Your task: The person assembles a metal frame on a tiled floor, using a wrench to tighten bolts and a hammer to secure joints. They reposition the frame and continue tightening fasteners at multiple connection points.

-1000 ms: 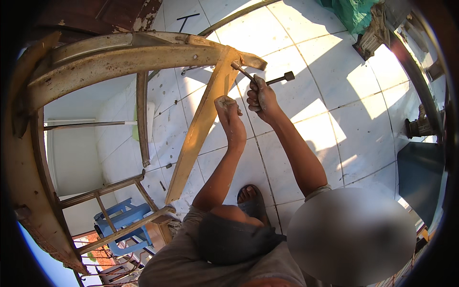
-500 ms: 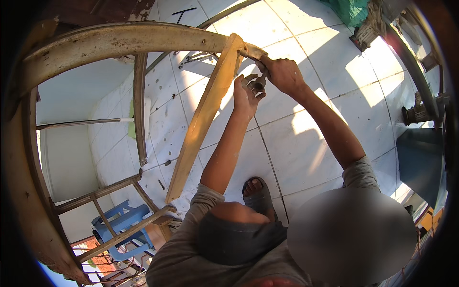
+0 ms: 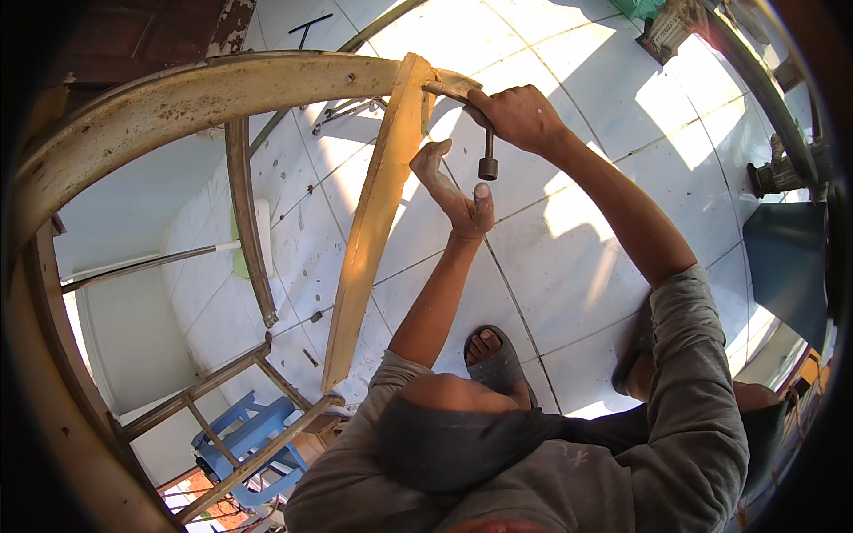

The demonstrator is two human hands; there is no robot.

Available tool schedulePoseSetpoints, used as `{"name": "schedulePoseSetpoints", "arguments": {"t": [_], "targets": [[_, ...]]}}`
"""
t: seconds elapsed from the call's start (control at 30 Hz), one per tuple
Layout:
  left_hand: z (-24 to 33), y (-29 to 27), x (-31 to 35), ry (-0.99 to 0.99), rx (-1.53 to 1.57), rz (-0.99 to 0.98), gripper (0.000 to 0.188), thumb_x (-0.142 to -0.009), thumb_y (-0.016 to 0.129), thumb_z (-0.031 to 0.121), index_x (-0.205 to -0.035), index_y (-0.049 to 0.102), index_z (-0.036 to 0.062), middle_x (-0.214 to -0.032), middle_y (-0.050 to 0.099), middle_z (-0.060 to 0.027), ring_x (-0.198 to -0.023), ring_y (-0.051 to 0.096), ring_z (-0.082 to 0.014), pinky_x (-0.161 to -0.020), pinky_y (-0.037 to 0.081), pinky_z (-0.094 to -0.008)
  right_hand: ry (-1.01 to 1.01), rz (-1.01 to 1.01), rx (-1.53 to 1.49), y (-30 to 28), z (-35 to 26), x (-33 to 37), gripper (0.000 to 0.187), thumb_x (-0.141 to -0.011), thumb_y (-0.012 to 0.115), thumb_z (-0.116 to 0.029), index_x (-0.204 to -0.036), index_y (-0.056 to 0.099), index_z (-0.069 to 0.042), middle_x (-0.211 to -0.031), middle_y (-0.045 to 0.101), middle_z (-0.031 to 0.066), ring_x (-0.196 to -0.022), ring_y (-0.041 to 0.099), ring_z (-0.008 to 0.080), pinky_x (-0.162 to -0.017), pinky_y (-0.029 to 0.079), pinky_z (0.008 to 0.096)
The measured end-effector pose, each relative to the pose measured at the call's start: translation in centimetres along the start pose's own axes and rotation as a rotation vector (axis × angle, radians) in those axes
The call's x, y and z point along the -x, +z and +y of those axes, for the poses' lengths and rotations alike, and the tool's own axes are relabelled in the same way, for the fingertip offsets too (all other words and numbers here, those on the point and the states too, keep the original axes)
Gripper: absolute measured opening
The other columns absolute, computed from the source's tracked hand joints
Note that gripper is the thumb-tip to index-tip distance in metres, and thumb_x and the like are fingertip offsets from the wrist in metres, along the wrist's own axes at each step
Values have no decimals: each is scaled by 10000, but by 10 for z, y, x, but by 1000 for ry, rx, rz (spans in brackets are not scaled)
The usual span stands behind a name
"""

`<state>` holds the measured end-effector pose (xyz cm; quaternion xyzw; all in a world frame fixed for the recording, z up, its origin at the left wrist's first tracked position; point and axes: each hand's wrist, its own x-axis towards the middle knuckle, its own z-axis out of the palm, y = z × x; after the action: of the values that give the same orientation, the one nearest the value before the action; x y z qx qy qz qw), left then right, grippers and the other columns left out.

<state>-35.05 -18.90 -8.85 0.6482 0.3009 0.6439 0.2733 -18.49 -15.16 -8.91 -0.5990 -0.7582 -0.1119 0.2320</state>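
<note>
My right hand (image 3: 526, 120) is closed around a socket wrench (image 3: 488, 149), close to the end of a curved brown beam (image 3: 267, 75). The wrench's stem hangs down with its socket at the bottom. A rod-like part reaches left from the hand toward the beam; I cannot tell whether it touches. Just below and left of the socket is my left hand (image 3: 458, 200), holding nothing, thumb and fingers apart. Left of that hand, a straight yellowish-brown bar (image 3: 369, 231) meets the curved beam near its end and slants down toward me.
Several wrenches (image 3: 342, 114) and a black T-handle tool (image 3: 308, 31) lie on the white tiled floor (image 3: 444, 306). A blue plastic stool (image 3: 244, 444) stands behind a ladder-like brown frame (image 3: 227, 386) at lower left. At right is a dark panel (image 3: 786, 266).
My left hand has come off the wrench's socket end and opened, moving slightly down. My right hand keeps its grip near the beam's end. The whole view has shifted a little.
</note>
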Motion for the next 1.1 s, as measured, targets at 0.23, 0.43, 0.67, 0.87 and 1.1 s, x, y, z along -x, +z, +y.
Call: {"name": "schedulePoseSetpoints", "arguments": {"t": [0.23, 0.43, 0.67, 0.87, 1.1], "targets": [[3, 28, -32, 403, -22, -272, 352, -789, 755, 247, -1005, 600, 17, -927, 608, -109, -934, 638, -296, -1005, 499, -513, -52, 105, -34, -14, 0, -15, 203, -860, 655, -231, -832, 495, -109, -495, 530, 40, -457, 606, 177, -415, 440, 340], [-19, 15, -14, 355, -18, -223, 191, -823, 697, 128, -734, 574, 12, -673, 549, -73, -635, 601, -250, -869, 583, -477, -1, 51, -5, 2, -16, -6, 241, -916, 633, -271, -874, 476, -92, -481, 545, 35, -375, 552, 185, -359, 400, 316], [-16, 17, -15, 355, 59, -321, 372, -897, 661, 262, -644, 519, 29, -548, 473, -42, -479, 470, -173, -463, 414, -289, 1, -20, -9, 5, -6, -10, 324, -973, 583, -377, -847, 514, -86, -514, 568, 71, -381, 553, 229, -376, 439, 341], [12, 34, -23, 95, -92, -190, 498, -914, 691, 236, -534, 423, 59, -444, 413, 4, -403, 359, -83, -419, 269, -248, -11, -164, -162, -19, 0, -20, 255, -938, 599, -308, -839, 616, -73, -605, 619, 84, -500, 627, 272, -471, 505, 368], [55, 44, -63, -99, -205, -401, 510, -836, 780, 164, -505, 417, 28, -439, 384, 8, -446, 334, -80, -438, 290, -277, 123, -233, -602, -26, -6, -19, 198, -876, 619, -233, -897, 616, -36, -709, 637, 103, -659, 633, 279, -609, 519, 383]]}}
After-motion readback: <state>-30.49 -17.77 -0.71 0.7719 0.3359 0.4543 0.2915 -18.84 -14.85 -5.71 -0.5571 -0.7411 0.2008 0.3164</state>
